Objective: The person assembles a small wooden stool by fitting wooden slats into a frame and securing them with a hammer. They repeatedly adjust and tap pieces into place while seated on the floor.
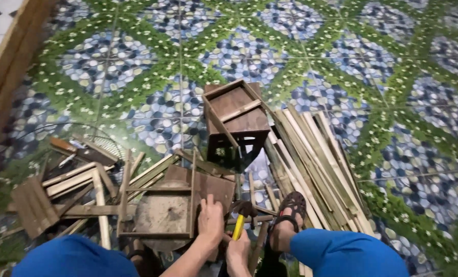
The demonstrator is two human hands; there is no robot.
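My left hand (210, 219) presses flat on the wooden frame (163, 205); my right hand (237, 251) grips the yellow hammer (242, 218), its handle pointing up, head just beside my left fingers.

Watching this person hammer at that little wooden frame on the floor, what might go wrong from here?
Three things, judging by the view:
1. The left hand rests on the wooden frame right beside the hammer in the right hand, so a missed blow might hit fingers.
2. The sandalled foot sits close by with toes open.
3. The loose slats and the small wooden stool crowd the tiled floor, so a trip looks possible.
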